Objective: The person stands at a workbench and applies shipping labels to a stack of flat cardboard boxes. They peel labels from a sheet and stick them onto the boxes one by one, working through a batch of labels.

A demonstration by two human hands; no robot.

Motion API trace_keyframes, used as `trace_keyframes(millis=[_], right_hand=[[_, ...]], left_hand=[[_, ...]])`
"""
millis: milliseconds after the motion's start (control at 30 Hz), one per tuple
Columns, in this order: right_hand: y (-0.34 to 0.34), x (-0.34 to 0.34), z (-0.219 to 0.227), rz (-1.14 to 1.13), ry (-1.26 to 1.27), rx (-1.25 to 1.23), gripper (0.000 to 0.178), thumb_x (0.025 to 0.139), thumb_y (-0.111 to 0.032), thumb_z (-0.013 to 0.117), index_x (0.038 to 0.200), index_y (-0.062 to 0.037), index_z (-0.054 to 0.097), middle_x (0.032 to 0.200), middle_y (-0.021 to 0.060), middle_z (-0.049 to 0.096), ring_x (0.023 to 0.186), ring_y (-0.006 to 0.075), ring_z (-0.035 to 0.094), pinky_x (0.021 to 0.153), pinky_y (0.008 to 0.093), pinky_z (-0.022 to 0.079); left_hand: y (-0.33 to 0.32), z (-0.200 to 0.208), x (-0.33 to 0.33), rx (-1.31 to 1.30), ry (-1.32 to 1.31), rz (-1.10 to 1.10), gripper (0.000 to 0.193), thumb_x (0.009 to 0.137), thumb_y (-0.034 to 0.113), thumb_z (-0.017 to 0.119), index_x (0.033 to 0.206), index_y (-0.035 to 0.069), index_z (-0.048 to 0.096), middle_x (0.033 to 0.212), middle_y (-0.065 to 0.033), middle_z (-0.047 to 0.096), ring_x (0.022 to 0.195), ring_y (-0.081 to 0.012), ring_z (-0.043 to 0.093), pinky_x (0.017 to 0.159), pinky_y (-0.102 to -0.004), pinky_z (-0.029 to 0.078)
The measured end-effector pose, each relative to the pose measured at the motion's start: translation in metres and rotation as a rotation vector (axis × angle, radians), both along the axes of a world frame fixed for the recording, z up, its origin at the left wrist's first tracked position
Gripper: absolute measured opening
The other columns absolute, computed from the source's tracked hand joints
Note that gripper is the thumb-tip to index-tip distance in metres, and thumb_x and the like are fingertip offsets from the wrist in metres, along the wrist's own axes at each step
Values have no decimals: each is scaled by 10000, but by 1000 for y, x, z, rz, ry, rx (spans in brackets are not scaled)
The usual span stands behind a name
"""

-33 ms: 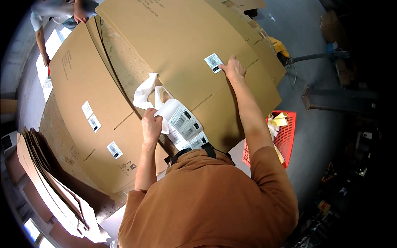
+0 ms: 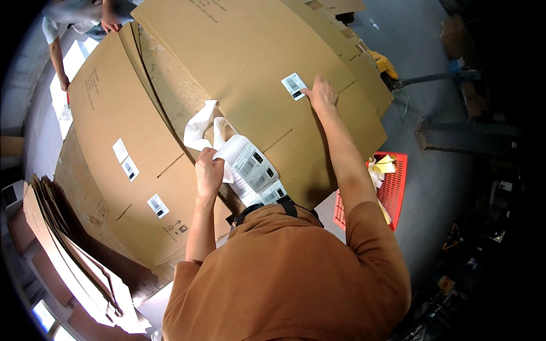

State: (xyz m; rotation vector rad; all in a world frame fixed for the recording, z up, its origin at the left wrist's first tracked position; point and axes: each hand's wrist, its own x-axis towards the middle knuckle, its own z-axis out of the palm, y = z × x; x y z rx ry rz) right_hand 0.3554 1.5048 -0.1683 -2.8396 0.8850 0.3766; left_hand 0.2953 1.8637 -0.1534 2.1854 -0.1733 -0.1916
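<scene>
My left hand point(image 2: 209, 175) is closed on a strip of white labels point(image 2: 250, 165) printed with barcodes. A bare, curling length of white backing paper point(image 2: 199, 126) loops out beyond that hand. Over to the right, my right hand point(image 2: 323, 95) lies with its fingers stretched out on a large flat cardboard sheet point(image 2: 239, 74). Its thumb touches the lower right edge of a barcode label point(image 2: 294, 86) that lies flat on the sheet. The lower end of the label strip is partly hidden at my collar.
A second cardboard sheet point(image 2: 114, 108) on the left bears several labels. Folded cardboard point(image 2: 74, 250) stands at the lower left. At the right are a red plastic basket point(image 2: 398, 193) with paper scraps and a dark metal post point(image 2: 472, 136). Another person's hand point(image 2: 111, 23) touches cardboard at the top left.
</scene>
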Motion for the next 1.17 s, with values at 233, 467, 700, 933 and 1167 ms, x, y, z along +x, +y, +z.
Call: trace_keyframes(millis=[233,467,700,933,1167], right_hand=[[31,-70,-50,367,-74,-72,649,935,-439,454,1449,-89,272,1495,162,270,1397,247,232,1133,478,165],[83,-144,13,271,-524,1258,597,883,-202,617,1413,-93,365,1123,129,645,1072,226,599,954,376,428],[105,-178,57,354,-736,1290,532,802,-32,681,1305,-88,517,913,18,626,869,105,584,867,278,459],[109,-194,60,363,-873,1113,281,787,-14,686,1067,-23,668,855,51,629,788,129,578,732,265,479],[105,-208,26,449,-1037,801,198,776,-21,692,974,-26,692,849,126,656,760,198,627,660,317,493]], left_hand=[[-21,0,-6,-46,-88,-25,149,768,-6,485,805,-62,618,844,-195,607,747,-385,610,679,-398,483],[-31,-8,-24,-10,-130,-7,222,833,159,544,759,-48,568,719,-250,585,722,-441,589,630,-432,472],[-48,26,-32,3,-240,-192,226,830,140,515,711,-41,581,691,-244,592,666,-419,601,594,-442,472],[-54,15,-39,351,-300,-402,204,774,125,553,646,-27,598,641,-224,605,620,-375,624,547,-433,498],[-58,-3,-40,379,35,-332,421,793,306,537,723,-92,654,765,-326,603,778,-456,625,755,-456,504]])
